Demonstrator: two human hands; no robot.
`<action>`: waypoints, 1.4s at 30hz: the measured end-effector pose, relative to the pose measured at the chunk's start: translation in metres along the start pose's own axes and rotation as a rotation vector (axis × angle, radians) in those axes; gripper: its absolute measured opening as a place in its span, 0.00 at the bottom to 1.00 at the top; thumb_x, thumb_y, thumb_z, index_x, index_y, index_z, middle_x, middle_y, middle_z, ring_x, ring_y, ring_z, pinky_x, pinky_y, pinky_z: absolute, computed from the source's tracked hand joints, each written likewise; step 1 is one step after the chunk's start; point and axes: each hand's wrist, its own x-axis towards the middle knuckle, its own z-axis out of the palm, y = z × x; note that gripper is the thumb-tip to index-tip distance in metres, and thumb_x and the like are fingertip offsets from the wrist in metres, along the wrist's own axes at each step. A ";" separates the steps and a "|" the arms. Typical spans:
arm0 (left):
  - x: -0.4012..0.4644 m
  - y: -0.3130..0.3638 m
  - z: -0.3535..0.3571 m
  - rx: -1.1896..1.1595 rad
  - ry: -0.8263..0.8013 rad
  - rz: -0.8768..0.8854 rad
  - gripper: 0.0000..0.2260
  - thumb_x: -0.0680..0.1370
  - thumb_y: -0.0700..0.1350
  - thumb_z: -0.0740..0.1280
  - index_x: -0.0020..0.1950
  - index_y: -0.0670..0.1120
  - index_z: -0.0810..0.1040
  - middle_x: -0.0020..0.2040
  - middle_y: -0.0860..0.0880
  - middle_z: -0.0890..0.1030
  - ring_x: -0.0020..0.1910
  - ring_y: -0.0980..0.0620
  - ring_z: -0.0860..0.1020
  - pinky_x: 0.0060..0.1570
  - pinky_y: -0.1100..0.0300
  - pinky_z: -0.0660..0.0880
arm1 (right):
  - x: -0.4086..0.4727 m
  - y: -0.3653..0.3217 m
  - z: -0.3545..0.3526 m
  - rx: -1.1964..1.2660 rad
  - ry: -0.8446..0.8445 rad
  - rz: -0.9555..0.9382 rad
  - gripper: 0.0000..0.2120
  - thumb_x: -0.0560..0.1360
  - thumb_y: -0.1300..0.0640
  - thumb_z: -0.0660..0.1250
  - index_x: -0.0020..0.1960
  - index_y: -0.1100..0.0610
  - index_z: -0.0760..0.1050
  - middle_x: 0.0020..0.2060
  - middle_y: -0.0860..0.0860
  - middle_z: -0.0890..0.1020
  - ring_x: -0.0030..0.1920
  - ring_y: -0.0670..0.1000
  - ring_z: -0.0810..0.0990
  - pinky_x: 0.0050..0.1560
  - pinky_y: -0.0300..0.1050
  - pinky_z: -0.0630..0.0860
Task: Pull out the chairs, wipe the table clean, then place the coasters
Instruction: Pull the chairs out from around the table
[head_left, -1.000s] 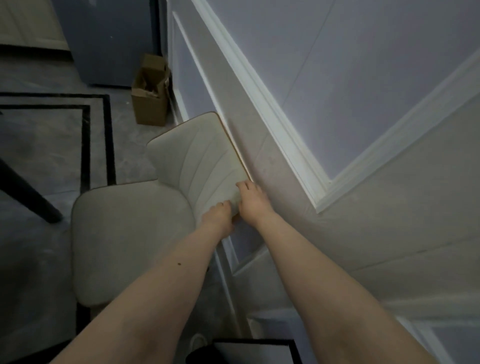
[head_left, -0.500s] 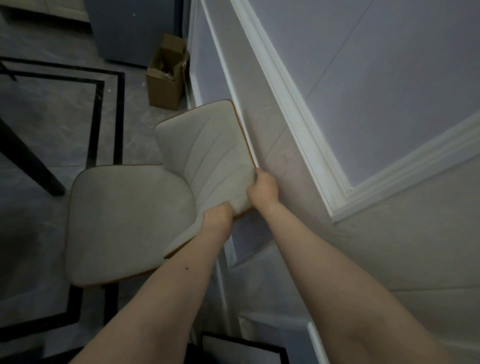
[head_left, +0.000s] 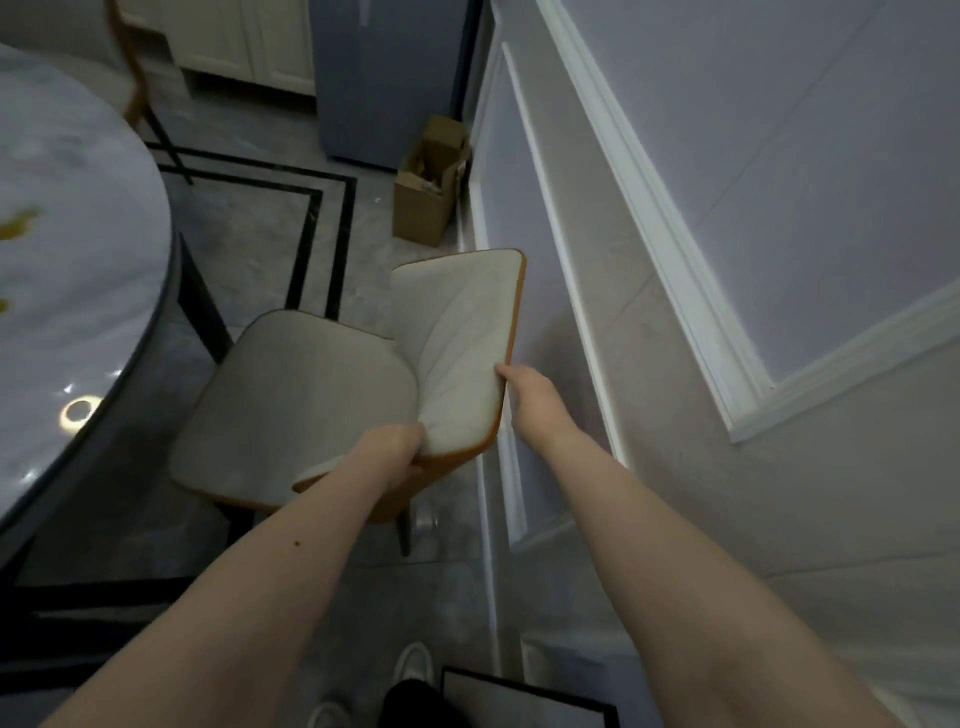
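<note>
A cream padded chair (head_left: 306, 400) with an orange-brown trim stands between the round marble table (head_left: 78, 291) and the wall. My left hand (head_left: 392, 452) grips the near lower corner of its backrest. My right hand (head_left: 524, 392) grips the backrest's right edge, close to the wall, with its fingers hidden behind the trim. The table top shows yellowish smears (head_left: 18, 223) near the left edge of the view. No coasters or cloth are in view.
A panelled wall (head_left: 675, 260) runs along the right, very close to the chair back. An open cardboard box (head_left: 428, 187) sits on the floor by the wall, beyond the chair. Another chair's back (head_left: 130, 67) shows at the top left. My shoes (head_left: 410, 670) are below.
The chair has swung and shifted along the wall with both hands on its backrest. My view has turned left, bringing the marble table into sight.
</note>
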 end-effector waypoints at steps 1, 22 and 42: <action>-0.009 -0.009 -0.002 -0.013 -0.015 -0.027 0.21 0.77 0.48 0.65 0.67 0.42 0.66 0.67 0.41 0.71 0.65 0.43 0.71 0.62 0.55 0.66 | 0.000 -0.004 0.006 0.026 -0.017 -0.003 0.17 0.81 0.62 0.54 0.69 0.60 0.69 0.66 0.56 0.73 0.66 0.54 0.70 0.47 0.25 0.62; -0.026 0.021 -0.028 -0.162 -0.032 -0.206 0.28 0.71 0.58 0.69 0.64 0.42 0.72 0.61 0.43 0.76 0.58 0.44 0.76 0.53 0.57 0.72 | 0.065 -0.046 0.048 0.551 -0.095 0.432 0.31 0.77 0.51 0.61 0.74 0.51 0.49 0.58 0.57 0.66 0.52 0.61 0.69 0.33 0.54 0.72; -0.076 -0.085 -0.049 -0.159 0.003 -0.374 0.25 0.73 0.57 0.66 0.64 0.42 0.73 0.58 0.44 0.77 0.56 0.45 0.76 0.51 0.57 0.73 | 0.075 -0.131 0.160 0.576 -0.205 0.421 0.36 0.74 0.45 0.63 0.74 0.42 0.45 0.62 0.59 0.67 0.58 0.64 0.71 0.57 0.70 0.71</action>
